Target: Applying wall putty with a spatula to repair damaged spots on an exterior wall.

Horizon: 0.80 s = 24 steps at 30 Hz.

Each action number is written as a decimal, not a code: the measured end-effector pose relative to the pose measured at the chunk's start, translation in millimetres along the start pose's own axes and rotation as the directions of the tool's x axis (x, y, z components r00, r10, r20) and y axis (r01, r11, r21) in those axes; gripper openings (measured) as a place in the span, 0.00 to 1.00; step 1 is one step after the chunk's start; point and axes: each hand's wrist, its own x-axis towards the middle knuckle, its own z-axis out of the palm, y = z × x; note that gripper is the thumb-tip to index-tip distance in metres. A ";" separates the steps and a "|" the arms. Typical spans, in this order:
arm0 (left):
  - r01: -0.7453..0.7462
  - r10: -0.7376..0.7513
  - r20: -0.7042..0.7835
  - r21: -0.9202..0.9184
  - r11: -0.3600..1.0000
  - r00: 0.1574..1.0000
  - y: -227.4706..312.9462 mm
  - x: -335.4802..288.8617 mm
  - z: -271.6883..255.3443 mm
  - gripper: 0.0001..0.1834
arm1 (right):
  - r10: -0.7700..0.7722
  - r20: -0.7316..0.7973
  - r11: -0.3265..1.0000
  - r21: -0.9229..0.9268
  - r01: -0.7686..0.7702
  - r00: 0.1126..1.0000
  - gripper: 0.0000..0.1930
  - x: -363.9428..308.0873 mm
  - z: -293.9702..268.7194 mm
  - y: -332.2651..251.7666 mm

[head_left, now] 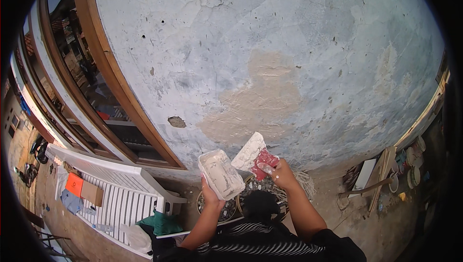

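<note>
My left hand grips a rectangular plastic tub from its near left side; pale putty coats the inside. In my right hand is a putty knife with a red handle, its wide blade smeared with the same putty. The blade is tilted up and to the left, close beside the tub's right rim. Ahead of both hands stands a pale blue, cracked wall. A beige putty patch spreads across its middle, and a small hole shows to the left of that patch.
On the left are wood-framed windows and a white slatted bench bearing an orange box, a cardboard box and a green cloth. Round containers of stones stand below my hands. Boards and buckets lean at the right.
</note>
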 end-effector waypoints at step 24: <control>-0.016 0.012 0.159 0.028 0.999 0.987 11.6 -19.2 30.0 0.34 | -0.298 0.005 0.744 -0.625 0.236 0.954 0.15 21.8 27.8 -34.5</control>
